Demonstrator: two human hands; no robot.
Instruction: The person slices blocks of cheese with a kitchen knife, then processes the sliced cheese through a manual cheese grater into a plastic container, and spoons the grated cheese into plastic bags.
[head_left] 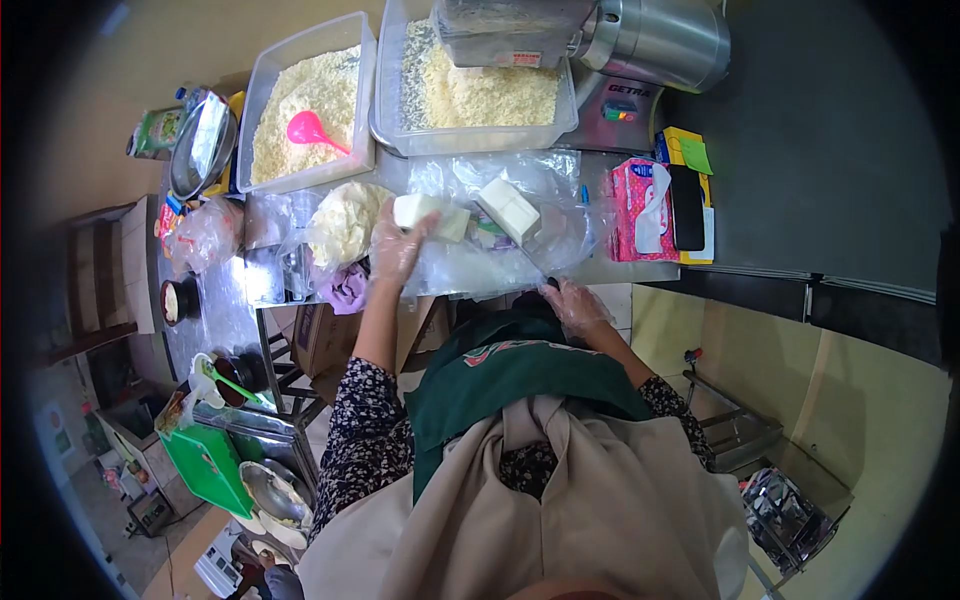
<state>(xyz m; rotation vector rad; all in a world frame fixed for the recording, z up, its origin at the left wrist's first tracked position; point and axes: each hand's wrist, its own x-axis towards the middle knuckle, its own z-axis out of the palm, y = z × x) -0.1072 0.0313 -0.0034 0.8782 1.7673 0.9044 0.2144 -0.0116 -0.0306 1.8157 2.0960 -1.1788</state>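
Note:
A clear plastic glove covers my left hand [397, 245], whose fingers are closed around a white block [415, 210]. Beside it lies another pale block [453, 224] on the plastic sheet [450, 268]. To the right, a larger white block with cut lines [509, 208] rests on the sheet. My right hand [578, 305], also gloved, grips the dark handle of a knife [540, 270] near the table's front edge, its blade pointing toward the larger block. Left of my left hand sits a creamy white mass [345, 222] in plastic.
Behind are two tubs of pale shreds, the left one [368, 100] holding a pink scoop [309, 130], the right one [480, 140] under a metal machine [650, 45]. A pink tissue pack [628, 210] and black phone [687, 208] lie at right.

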